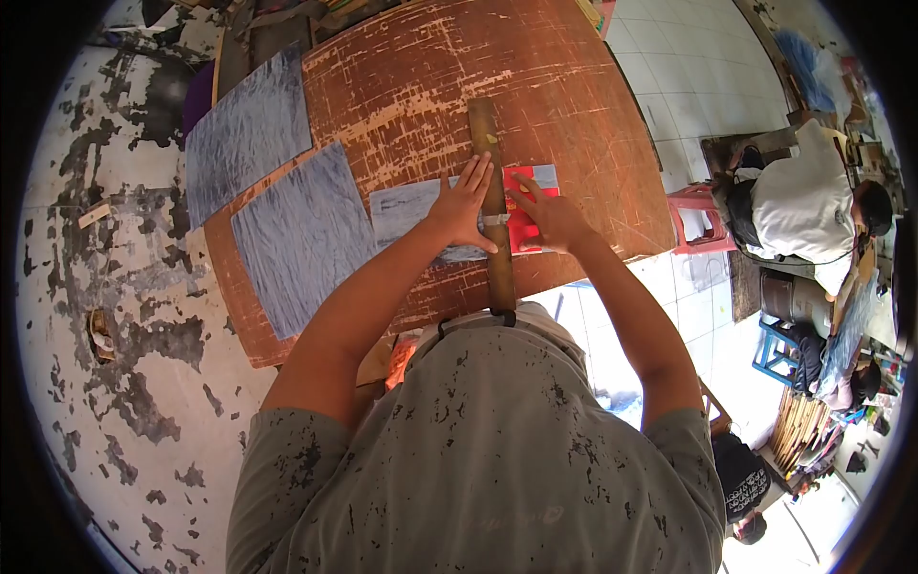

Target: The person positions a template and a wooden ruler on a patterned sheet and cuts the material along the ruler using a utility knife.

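A long flat bar [492,182] lies across a grey marbled sheet [400,209] on the scratched brown table [411,57]. My left hand [464,206] presses on the bar, its fingers stretched upward along it and the thumb lower down. To the right of the bar, a red piece [521,231] lies on the end of the grey sheet. My right hand [550,215] rests over that red piece with its fingers spread towards the bar. Whether the right fingertips hold anything small cannot be seen.
Two larger grey marbled sheets [251,129] [304,234] lie on the table's left part. A peeling wall [124,287] stands at the left. At the right, a person in a white top [803,206] sits near a red stool [701,220] and a blue stool [773,352].
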Action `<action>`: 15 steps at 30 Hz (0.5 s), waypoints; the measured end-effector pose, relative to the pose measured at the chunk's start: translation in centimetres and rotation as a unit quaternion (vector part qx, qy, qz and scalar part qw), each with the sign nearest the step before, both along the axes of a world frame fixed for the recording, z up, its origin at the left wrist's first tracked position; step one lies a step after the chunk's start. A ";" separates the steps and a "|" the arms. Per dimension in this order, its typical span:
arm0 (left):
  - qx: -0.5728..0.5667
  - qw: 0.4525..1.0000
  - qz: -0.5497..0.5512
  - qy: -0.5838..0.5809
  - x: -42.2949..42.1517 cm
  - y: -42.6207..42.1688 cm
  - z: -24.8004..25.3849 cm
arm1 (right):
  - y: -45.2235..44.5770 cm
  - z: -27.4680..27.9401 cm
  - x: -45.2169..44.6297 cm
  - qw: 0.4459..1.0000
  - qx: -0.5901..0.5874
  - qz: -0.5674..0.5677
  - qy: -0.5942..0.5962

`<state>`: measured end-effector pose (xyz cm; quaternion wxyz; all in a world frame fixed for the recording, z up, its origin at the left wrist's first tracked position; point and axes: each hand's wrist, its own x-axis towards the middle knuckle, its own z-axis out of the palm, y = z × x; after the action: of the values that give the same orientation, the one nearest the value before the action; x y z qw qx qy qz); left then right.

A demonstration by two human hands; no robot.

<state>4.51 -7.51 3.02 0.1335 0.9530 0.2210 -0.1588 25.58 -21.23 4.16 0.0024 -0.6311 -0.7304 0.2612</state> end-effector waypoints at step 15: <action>-0.002 1.000 0.007 0.009 0.4 -0.1 0.3 | -0.4 -1.6 -1.0 0.998 -0.025 -0.049 0.008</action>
<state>4.96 -7.65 3.35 0.1347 0.9497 0.2282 -0.1669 24.58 -21.63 2.59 0.0052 -0.6635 -0.6920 0.2844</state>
